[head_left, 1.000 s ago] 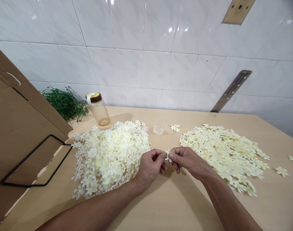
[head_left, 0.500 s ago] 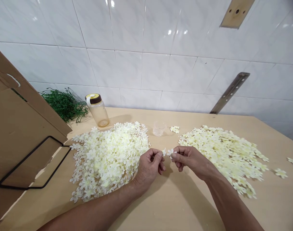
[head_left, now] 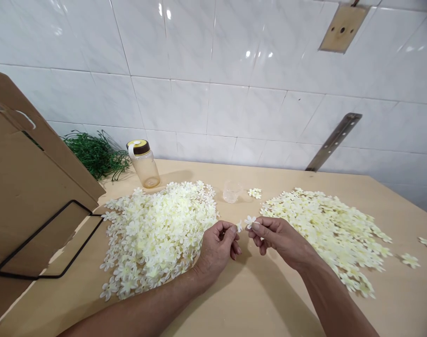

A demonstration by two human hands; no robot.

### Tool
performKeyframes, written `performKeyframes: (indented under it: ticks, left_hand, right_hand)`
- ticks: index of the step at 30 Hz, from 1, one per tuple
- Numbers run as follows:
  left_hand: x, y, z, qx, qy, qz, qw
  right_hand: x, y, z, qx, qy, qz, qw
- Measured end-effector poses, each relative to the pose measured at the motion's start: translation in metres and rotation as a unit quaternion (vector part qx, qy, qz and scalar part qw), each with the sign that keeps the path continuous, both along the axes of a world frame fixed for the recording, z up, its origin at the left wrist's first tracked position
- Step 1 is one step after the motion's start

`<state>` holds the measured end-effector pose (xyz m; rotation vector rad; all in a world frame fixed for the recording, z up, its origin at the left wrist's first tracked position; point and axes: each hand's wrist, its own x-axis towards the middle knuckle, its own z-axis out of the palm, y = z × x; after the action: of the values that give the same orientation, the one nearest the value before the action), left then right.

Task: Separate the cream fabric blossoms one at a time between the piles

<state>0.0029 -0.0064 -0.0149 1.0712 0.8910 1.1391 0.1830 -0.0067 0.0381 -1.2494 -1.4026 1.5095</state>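
Note:
My left hand point(head_left: 218, 248) pinches a small white artificial flower point(head_left: 239, 226) between thumb and fingertips. Close by on the right, my right hand point(head_left: 278, 238) is closed on another white artificial flower point(head_left: 250, 221), its petals facing up. A narrow gap separates the two flowers. Beside my left hand spreads a heaped pile of pale yellow-white flowers point(head_left: 157, 229). A flatter pile of similar flowers point(head_left: 326, 224) lies beyond my right wrist. Behind the hands stands a small clear cup point(head_left: 231, 193), with a few flowers point(head_left: 254, 193) next to it.
A bottle with a brown and yellow lid point(head_left: 145, 166) stands near the tiled wall. Green artificial stems point(head_left: 94, 154) lie behind a cardboard box point(head_left: 34, 187) at the left, near a black wire frame point(head_left: 68, 267). Loose flowers point(head_left: 409, 260) lie far right on the table point(head_left: 234, 304).
The view has tilted slightly upward. My right hand has drawn a little away from my left, so the gap between the two flowers is a bit wider.

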Motion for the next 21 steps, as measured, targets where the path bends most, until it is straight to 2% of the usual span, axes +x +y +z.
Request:
performKeyframes:
  ticks: [3,6,8,11,16,21]
  left_hand:
    - [0.000,0.000,0.002,-0.002,-0.003,-0.002,1.000]
    - [-0.001,0.002,0.006,-0.013,-0.025,0.011,1.000]
    - [-0.001,0.003,0.007,-0.022,-0.042,0.022,0.999]
    - [0.000,0.005,0.004,-0.027,-0.046,0.006,0.999]
    - [0.001,0.002,-0.004,0.007,0.020,-0.015,1.000]
    - [-0.001,-0.003,0.000,0.052,0.097,0.002,0.994]
  right_hand:
    - [0.000,0.001,-0.001,0.009,-0.006,-0.012,1.000]
    - [0.001,0.003,-0.005,0.001,-0.061,-0.011,0.998]
    - [0.001,0.003,-0.007,-0.011,-0.109,0.006,0.994]
    - [0.000,0.002,-0.008,-0.016,-0.155,0.049,0.987]
    - [-0.005,-0.001,-0.006,-0.011,-0.178,0.084,0.980]
    - [-0.012,-0.003,-0.006,-0.010,-0.176,0.094,0.980]
